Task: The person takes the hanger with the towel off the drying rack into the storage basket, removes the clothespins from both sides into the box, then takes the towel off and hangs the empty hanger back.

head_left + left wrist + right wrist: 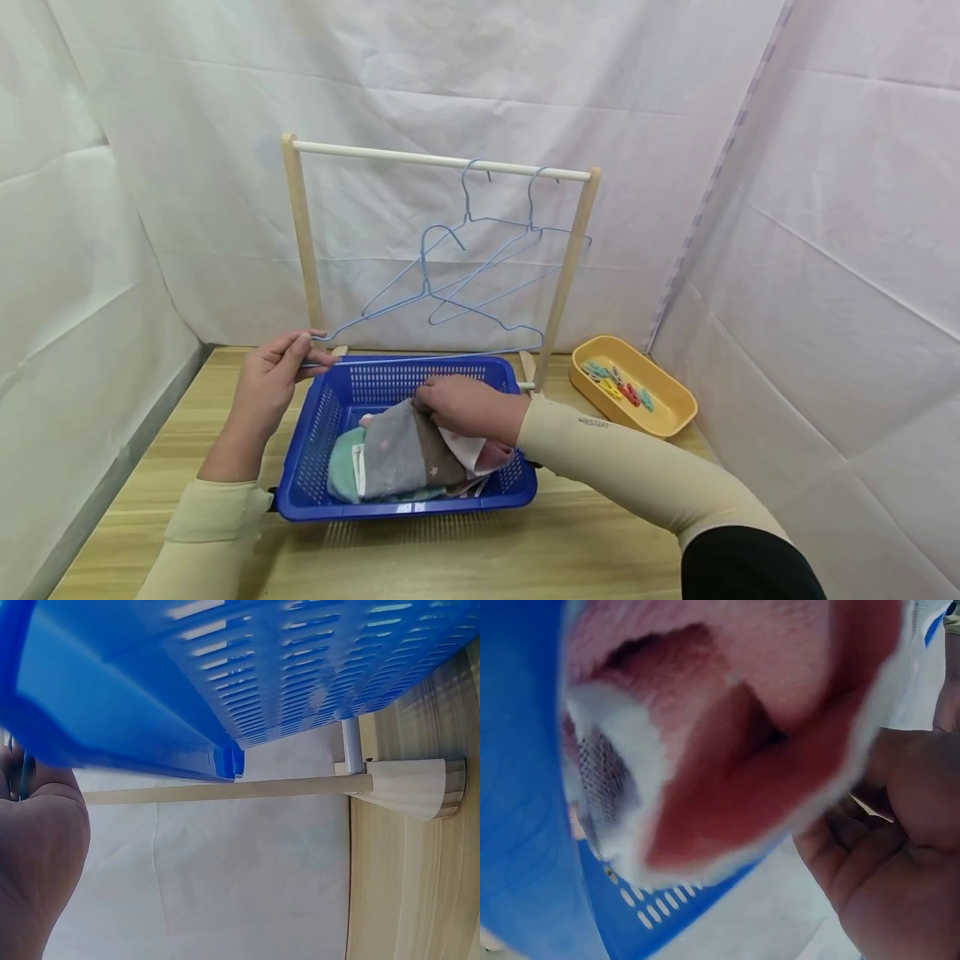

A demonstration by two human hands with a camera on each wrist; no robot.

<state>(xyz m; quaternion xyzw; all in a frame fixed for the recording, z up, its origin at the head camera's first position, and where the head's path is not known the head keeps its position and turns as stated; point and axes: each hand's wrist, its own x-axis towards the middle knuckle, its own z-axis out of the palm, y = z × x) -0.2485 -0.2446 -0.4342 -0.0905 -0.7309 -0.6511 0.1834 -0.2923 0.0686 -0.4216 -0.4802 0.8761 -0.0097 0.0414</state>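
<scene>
My left hand (pixel 273 375) pinches one end of a blue wire clothes hanger (pixel 426 287), which is held hook up over the back of a blue plastic basket (pixel 322 505). Inside the basket lies a pile of small towels. My right hand (pixel 468 404) reaches in and grips the upper edge of a grey and brown towel (pixel 393 454). A mint green cloth (pixel 343 467) shows at the left of the pile. In the right wrist view, a pink and red towel (pixel 750 810) with a white border hangs beside the curled fingers. The left wrist view mostly shows the basket's underside.
Behind the basket stands a wooden rack (pixel 300 225) with a white rail (pixel 375 154). Two more blue hangers (pixel 467 192) hang near its right end. A yellow tray (pixel 675 408) with several coloured clothespins sits at the right on the wooden table (pixel 600 550).
</scene>
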